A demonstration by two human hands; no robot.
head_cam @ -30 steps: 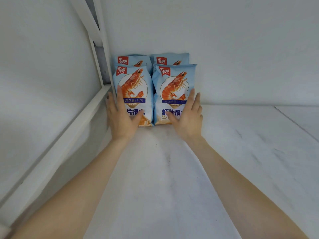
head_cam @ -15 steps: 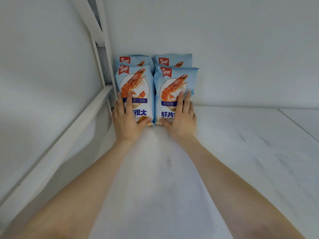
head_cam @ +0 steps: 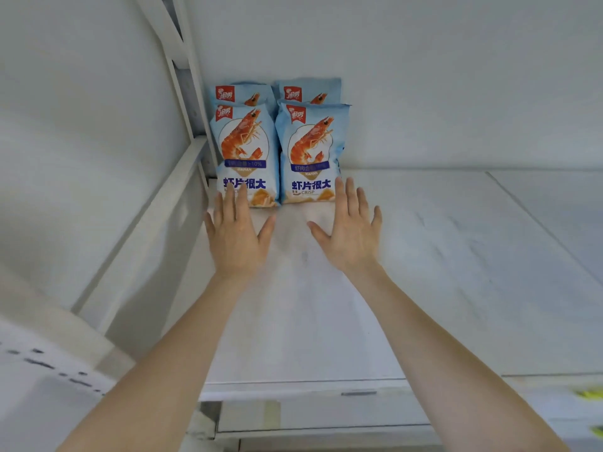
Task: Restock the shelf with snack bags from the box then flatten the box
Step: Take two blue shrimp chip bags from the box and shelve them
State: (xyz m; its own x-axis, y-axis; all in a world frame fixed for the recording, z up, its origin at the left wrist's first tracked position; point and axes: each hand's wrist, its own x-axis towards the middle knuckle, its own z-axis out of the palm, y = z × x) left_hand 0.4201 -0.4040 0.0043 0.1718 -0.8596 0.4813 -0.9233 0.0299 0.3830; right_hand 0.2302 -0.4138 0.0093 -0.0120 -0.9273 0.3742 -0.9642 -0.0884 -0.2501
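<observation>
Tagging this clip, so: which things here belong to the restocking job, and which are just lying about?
Job: front-left bag, front-right bag, rear-left bag, rear-right bag, shelf, left hand, right hand, both open.
Lying about: blurred yellow-green item at right edge; white dashed surface, lower left.

Soft even light, blurred edges

White back wall [head_cam: 424, 76]; white slanted frame rail [head_cam: 156, 203] left; soft even light.

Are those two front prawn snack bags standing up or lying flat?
Standing up: the left front bag and right front bag rest on their bottom edges on the shelf, tops up.
</observation>
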